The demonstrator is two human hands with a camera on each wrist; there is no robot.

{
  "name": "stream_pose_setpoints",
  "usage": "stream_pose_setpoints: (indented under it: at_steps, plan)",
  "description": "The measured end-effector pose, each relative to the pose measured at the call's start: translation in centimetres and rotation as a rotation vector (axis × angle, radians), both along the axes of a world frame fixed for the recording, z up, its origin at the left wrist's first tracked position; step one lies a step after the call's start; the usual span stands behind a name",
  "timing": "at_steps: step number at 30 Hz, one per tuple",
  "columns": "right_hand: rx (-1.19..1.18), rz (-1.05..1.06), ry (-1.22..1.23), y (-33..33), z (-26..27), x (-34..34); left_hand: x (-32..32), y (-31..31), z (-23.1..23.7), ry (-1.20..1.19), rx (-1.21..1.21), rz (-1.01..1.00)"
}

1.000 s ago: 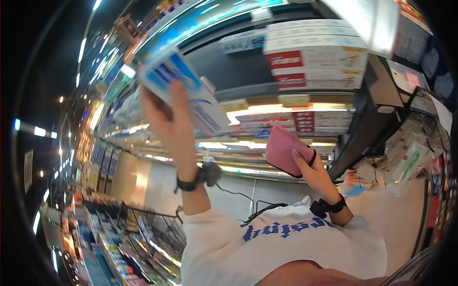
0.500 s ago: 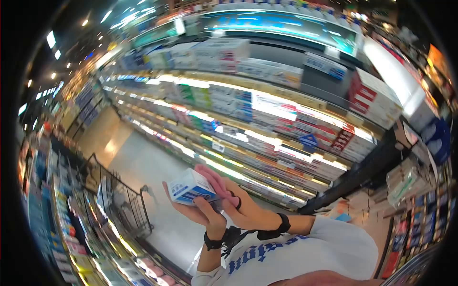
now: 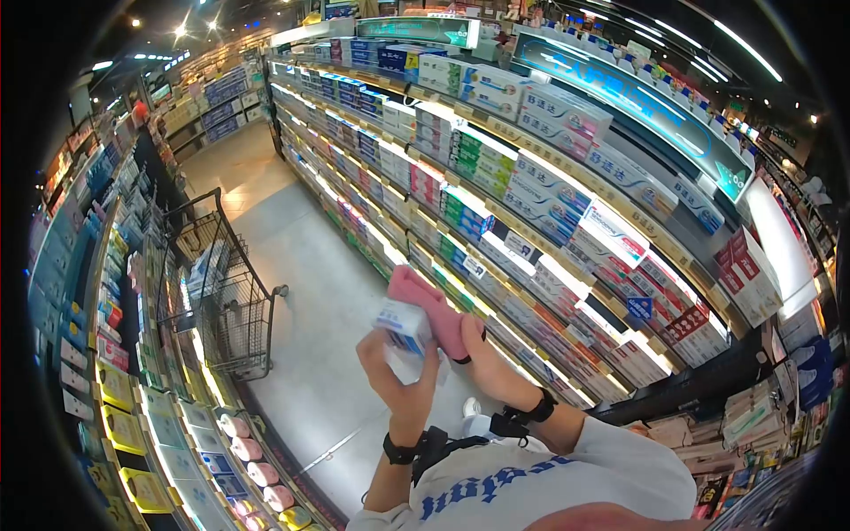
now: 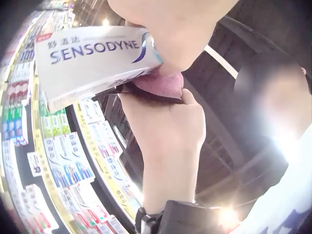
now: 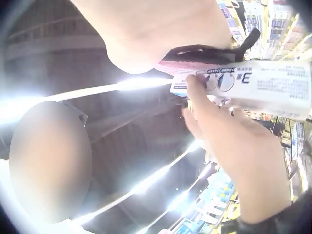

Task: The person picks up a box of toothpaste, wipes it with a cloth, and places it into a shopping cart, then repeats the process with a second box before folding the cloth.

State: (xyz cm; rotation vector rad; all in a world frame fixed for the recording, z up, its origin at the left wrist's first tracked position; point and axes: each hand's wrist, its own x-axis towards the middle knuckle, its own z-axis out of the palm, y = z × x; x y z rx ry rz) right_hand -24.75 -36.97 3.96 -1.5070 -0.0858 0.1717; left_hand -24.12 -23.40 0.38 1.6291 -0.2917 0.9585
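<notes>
My left hand (image 3: 403,380) pinches a white and blue Sensodyne toothpaste box (image 3: 400,320) in front of my body. The brand name shows on the box (image 4: 92,56) in the left wrist view. In the right wrist view, the thumb of the left hand (image 5: 239,151) lies along the box's near end. My right hand (image 3: 498,365) grips a pink cloth (image 3: 423,299) with black edging, close beside the box. The cloth overlaps the box's end in both wrist views, where a black loop (image 5: 249,44) sticks out from it.
Lit shelves (image 3: 549,199) stacked with toothpaste boxes run along the right. A black wire shopping cart (image 3: 235,292) holding a package stands in the aisle to the left, on grey floor (image 3: 328,265). Another shelf with yellow and pink packs (image 3: 119,385) borders the left side.
My left hand has brought the toothpaste box down from the upper shelf to beside the pink cloth. Both hands stay close together, and the head view has swung toward the aisle and cart.
</notes>
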Motion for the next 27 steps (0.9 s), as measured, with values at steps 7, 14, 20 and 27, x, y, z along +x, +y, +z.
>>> stream_pose_setpoints:
  at_steps: [7, 14, 20, 27]
  plan:
    - [-0.082, 0.214, -0.032, 2.0, 0.6, 4.8, 2.7, 2.7, -0.7, 0.016, 0.220, 0.112]
    - [0.200, 0.516, 0.089, 0.2, -5.2, 13.2, 8.6, -0.6, 0.5, -0.118, 0.155, -0.066]
    - [0.356, 0.469, -0.090, -3.2, -5.7, 18.4, 14.9, -5.7, 0.4, -0.386, 0.346, -0.030]
    - [0.415, 0.308, 0.010, -5.0, -9.2, 22.9, 19.0, -7.5, 4.0, -0.282, 0.667, 0.149]
